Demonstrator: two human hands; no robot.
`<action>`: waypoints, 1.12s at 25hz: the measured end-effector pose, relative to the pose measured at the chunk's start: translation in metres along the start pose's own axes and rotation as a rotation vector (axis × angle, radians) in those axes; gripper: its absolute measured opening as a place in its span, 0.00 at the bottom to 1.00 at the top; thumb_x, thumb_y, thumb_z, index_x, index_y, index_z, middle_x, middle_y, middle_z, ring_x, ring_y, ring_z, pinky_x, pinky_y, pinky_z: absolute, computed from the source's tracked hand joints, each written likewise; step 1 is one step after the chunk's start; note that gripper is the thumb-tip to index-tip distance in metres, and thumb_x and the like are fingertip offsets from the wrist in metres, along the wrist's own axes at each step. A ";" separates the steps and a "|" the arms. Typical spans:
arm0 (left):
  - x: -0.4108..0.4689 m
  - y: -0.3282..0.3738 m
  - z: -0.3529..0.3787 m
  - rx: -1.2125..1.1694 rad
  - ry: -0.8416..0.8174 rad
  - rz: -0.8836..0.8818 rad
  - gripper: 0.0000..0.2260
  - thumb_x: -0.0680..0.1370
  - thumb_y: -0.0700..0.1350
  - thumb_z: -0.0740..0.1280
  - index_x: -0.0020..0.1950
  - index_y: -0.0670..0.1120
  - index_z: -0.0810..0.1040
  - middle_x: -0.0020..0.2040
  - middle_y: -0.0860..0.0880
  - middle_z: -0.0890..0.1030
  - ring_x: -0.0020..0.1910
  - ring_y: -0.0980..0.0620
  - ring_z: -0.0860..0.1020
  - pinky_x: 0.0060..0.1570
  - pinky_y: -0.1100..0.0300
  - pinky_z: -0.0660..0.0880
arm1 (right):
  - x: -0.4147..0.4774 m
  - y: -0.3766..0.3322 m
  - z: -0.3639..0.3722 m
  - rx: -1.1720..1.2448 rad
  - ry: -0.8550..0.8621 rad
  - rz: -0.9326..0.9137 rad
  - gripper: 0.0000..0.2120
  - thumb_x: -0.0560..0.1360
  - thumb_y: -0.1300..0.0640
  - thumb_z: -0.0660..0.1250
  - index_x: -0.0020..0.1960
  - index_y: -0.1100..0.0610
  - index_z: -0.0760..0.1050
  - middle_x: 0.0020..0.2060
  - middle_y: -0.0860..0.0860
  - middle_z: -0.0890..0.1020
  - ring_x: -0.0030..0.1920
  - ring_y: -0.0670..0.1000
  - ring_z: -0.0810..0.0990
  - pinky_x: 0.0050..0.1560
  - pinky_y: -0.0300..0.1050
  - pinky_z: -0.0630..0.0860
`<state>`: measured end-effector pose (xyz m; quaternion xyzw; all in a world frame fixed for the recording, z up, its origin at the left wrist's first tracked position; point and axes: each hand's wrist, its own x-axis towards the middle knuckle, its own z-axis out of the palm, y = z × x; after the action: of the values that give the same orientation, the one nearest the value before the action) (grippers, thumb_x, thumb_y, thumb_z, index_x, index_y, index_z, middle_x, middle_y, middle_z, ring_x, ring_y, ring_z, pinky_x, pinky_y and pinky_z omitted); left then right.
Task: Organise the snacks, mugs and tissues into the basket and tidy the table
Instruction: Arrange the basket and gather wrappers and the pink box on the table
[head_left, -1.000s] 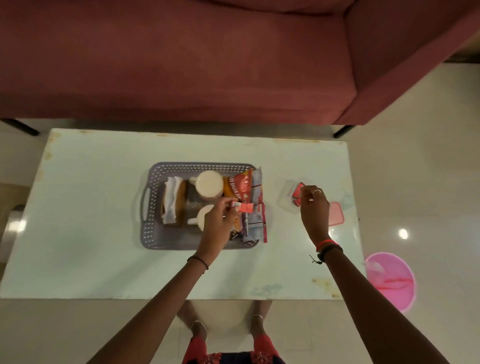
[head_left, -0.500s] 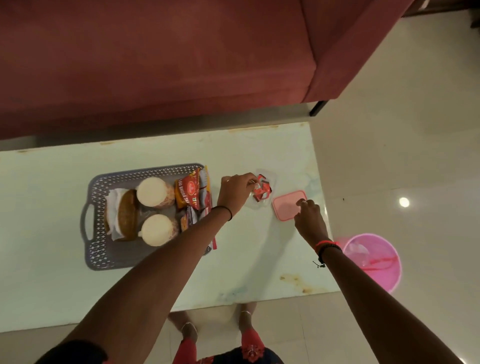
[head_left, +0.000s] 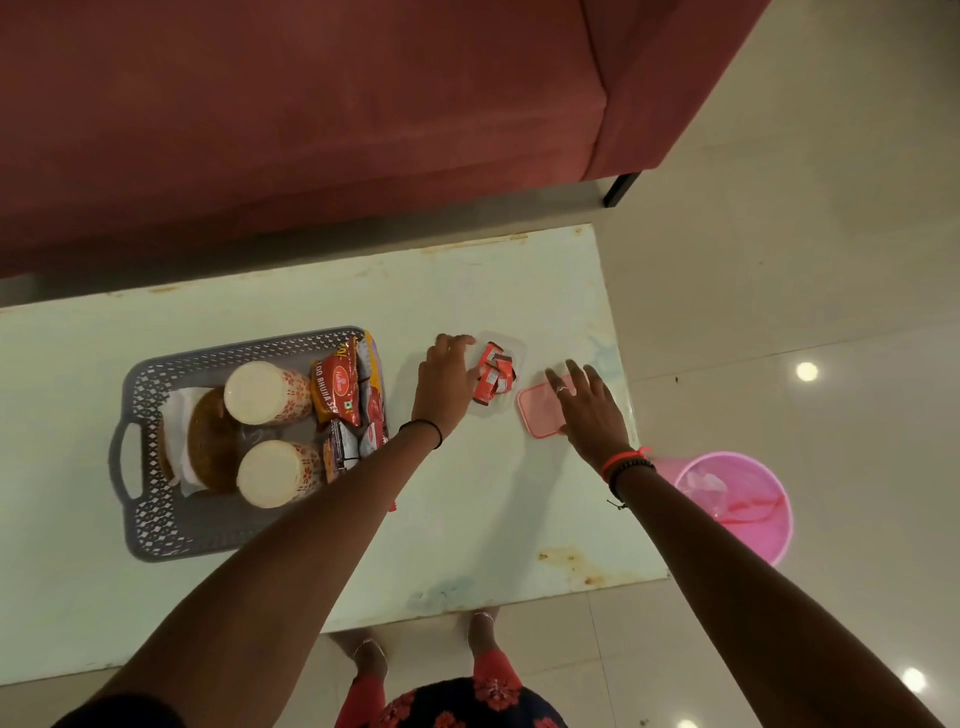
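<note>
A grey plastic basket (head_left: 156, 519) on the pale table (head_left: 467, 519) holds two white mugs (head_left: 265, 392) (head_left: 275, 473), a brown tissue holder (head_left: 210, 447) and several snack packets (head_left: 337, 392). To its right a small clear container (head_left: 511, 348) holds red wrapped sweets (head_left: 493, 376). My left hand (head_left: 447, 384) rests against the container's left side, fingers loosely apart. My right hand (head_left: 587, 408) lies spread over the pink lid (head_left: 537, 421) beside the container.
A maroon sofa (head_left: 311, 130) runs along the table's far side. A pink bin (head_left: 748, 504) stands on the tiled floor off the table's right end. My feet (head_left: 483, 623) show below the near edge.
My left hand carried a small red packet from the basket to the clear container and let it go. My right hand shifted from the container onto the pink lid.
</note>
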<state>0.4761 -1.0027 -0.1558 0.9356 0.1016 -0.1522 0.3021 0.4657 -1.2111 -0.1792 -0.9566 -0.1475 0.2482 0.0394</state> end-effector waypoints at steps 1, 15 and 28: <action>0.001 -0.001 0.002 -0.034 -0.034 -0.080 0.18 0.77 0.43 0.64 0.66 0.42 0.69 0.62 0.40 0.71 0.59 0.40 0.73 0.59 0.46 0.71 | 0.004 0.002 -0.002 -0.025 -0.028 -0.020 0.39 0.73 0.62 0.69 0.77 0.54 0.51 0.75 0.59 0.59 0.75 0.61 0.57 0.75 0.52 0.59; -0.021 0.005 0.014 -0.447 -0.331 -0.417 0.23 0.77 0.39 0.62 0.72 0.44 0.62 0.55 0.34 0.79 0.53 0.38 0.80 0.50 0.50 0.76 | -0.014 -0.002 -0.020 0.363 -0.098 0.419 0.11 0.73 0.58 0.65 0.53 0.61 0.78 0.49 0.60 0.83 0.52 0.61 0.80 0.47 0.46 0.74; -0.026 0.009 0.004 -0.442 -0.341 -0.356 0.35 0.75 0.32 0.62 0.77 0.51 0.50 0.50 0.34 0.79 0.48 0.39 0.79 0.54 0.45 0.78 | -0.010 -0.093 -0.029 0.443 -0.127 0.306 0.39 0.77 0.44 0.60 0.77 0.47 0.38 0.75 0.64 0.51 0.72 0.69 0.58 0.66 0.70 0.64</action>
<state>0.4534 -1.0145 -0.1448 0.7760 0.2418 -0.3314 0.4791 0.4472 -1.1249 -0.1360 -0.9184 0.0545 0.3368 0.2003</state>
